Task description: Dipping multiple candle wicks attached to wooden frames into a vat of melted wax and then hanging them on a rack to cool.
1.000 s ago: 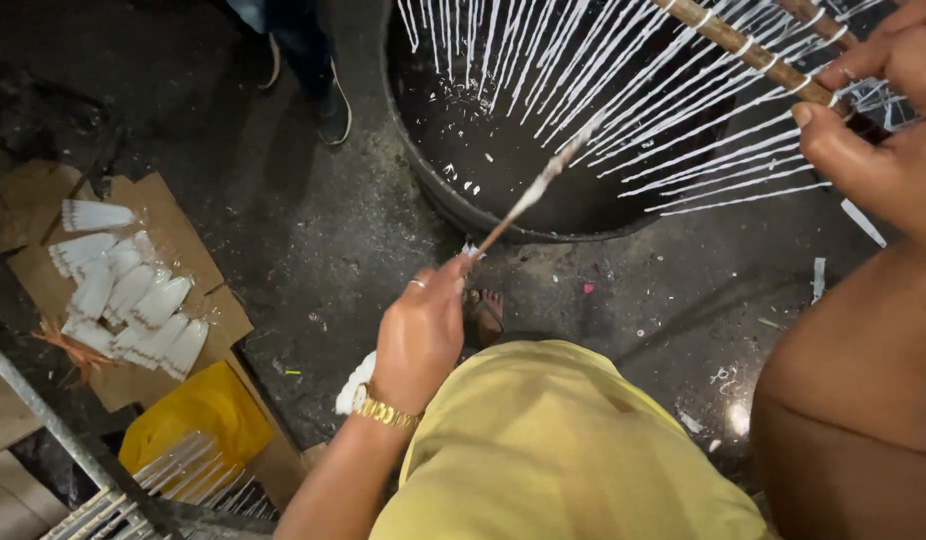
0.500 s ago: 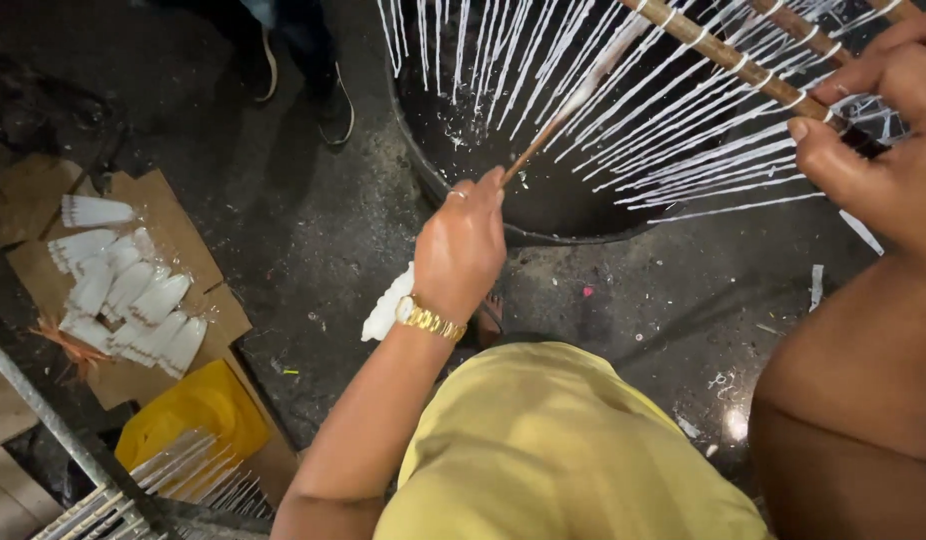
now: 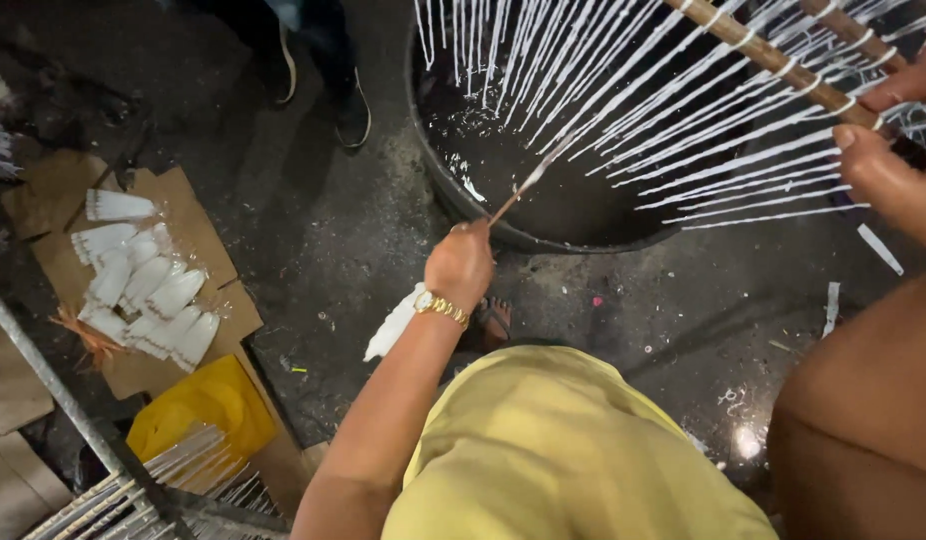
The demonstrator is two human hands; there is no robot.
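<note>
My left hand (image 3: pixel 460 262), with a gold watch on the wrist, is shut on a thin stick (image 3: pixel 521 187). The stick points up and to the right into the hanging white-coated strands (image 3: pixel 623 90). The strands hang in rows from a wooden rod (image 3: pixel 773 58) held slantwise over a black tub (image 3: pixel 453 205) of dark liquid flecked with white. At the right edge, my right hand (image 3: pixel 888 170) grips the lower end of that rod, thumb pressed against it. A second rod (image 3: pixel 848 25) lies just behind the first.
Brown cardboard (image 3: pixel 188 225) on the dark floor at left bears several white bundles (image 3: pixel 143 295). A yellow container (image 3: pixel 198 405) and a metal rack of white sticks (image 3: pixel 133 490) are at the lower left. Another person's shoes (image 3: pixel 353 115) stand beside the tub. A white cloth (image 3: pixel 391 325) hangs under my wrist.
My left hand rose from near my body toward the tub's rim, carrying the stick into the strands. The stick's tip now sits lower among them. My right hand kept its grip on the rod.
</note>
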